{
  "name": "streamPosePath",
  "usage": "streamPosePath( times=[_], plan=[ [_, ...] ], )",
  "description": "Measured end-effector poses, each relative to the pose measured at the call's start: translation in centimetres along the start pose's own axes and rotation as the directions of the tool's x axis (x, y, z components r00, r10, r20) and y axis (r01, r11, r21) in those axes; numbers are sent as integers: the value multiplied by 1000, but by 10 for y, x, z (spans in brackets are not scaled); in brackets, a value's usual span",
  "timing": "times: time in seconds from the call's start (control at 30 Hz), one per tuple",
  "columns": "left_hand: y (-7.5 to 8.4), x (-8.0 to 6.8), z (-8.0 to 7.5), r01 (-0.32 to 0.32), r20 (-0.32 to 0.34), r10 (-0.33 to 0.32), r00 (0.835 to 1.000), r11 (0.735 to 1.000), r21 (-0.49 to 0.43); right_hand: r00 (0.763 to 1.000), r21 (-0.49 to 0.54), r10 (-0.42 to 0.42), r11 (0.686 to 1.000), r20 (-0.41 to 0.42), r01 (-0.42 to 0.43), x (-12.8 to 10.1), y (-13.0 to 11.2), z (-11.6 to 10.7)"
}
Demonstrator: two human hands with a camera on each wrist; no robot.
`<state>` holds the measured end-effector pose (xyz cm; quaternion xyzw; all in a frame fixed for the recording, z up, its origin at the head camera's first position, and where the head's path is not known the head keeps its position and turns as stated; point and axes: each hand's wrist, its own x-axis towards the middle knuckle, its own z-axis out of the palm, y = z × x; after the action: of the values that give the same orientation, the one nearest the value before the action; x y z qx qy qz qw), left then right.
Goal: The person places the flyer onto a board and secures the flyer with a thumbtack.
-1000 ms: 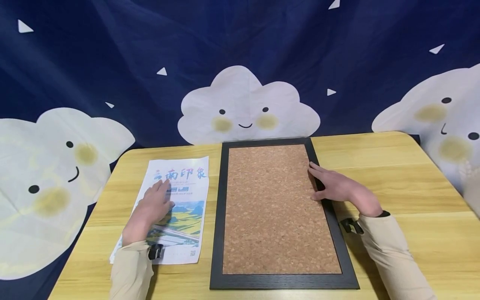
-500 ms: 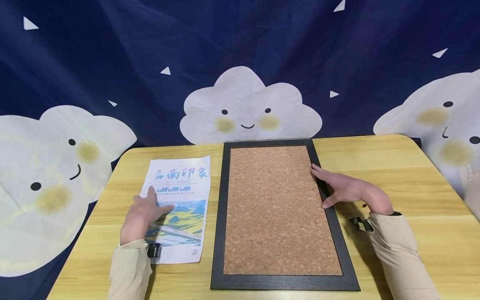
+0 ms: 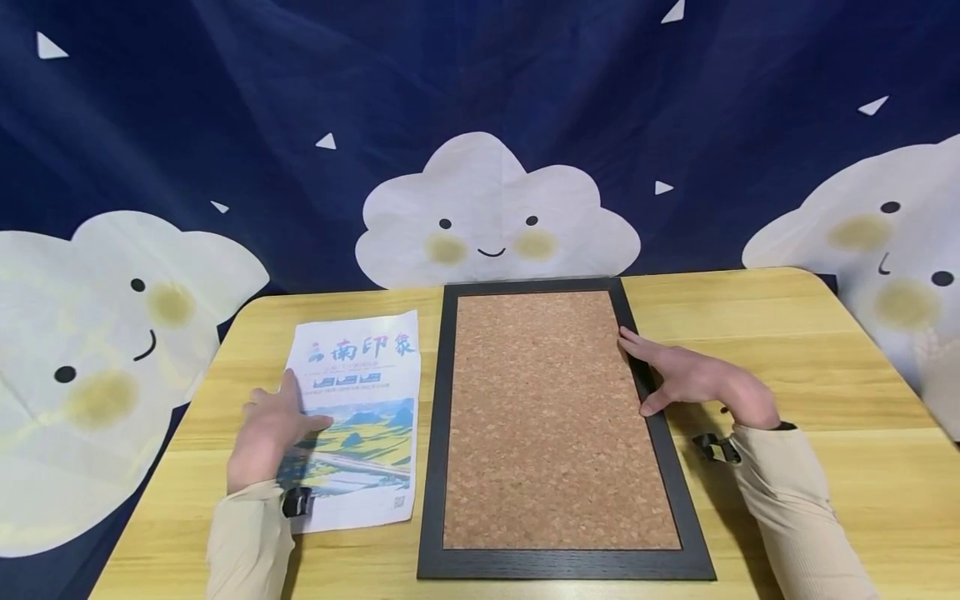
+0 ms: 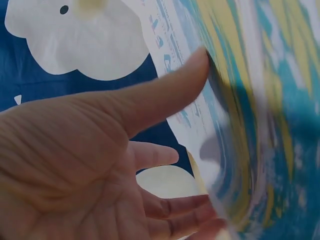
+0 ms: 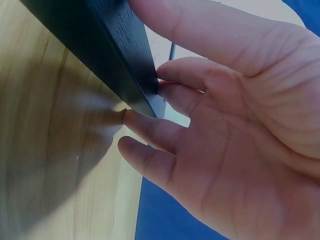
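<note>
Two hands work on a wooden table (image 3: pixel 787 350), each at its own flat thing. The left hand (image 3: pixel 268 427) takes the left edge of a printed poster (image 3: pixel 360 417), which lies on the table just left of a cork board; the left wrist view shows the thumb (image 4: pixel 165 95) pressed on the printed face and the fingers (image 4: pixel 175 207) curled under the sheet, so the edge is pinched and lifted a little. The poster bears large characters at its top and a yellow and blue landscape below. The right hand (image 3: pixel 693 375) rests at the right rail of the cork board's black frame (image 3: pixel 450 417), about halfway along it; its thumb lies over the top of the rail and its fingers (image 5: pixel 150 130), loosely bent, touch the rail's outer side where it meets the table. The cork board (image 3: pixel 551 417) lies flat in the middle of the table, long side running away from the person. Behind the table hangs a dark blue cloth with white smiling clouds (image 3: pixel 491 212).
</note>
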<state>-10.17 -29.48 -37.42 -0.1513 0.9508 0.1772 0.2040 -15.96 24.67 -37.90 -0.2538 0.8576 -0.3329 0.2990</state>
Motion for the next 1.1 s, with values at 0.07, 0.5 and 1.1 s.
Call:
streamPosePath(
  times=[0.07, 0.5, 1.1],
  plan=[
    [-1, 1, -2, 2, -7, -2, 1000, 1000, -9, 1000, 0, -4, 1000, -3, 4, 0, 0, 0],
    [-9, -18, -40, -158, -78, 150, 986, 980, -118, 1000, 11, -5, 1000, -8, 5, 0, -2, 1],
    [34, -49, -54, -451, -513, 198, 835, 780, -434, 1000, -20, 10, 1000, -8, -10, 0, -4, 1]
  ],
)
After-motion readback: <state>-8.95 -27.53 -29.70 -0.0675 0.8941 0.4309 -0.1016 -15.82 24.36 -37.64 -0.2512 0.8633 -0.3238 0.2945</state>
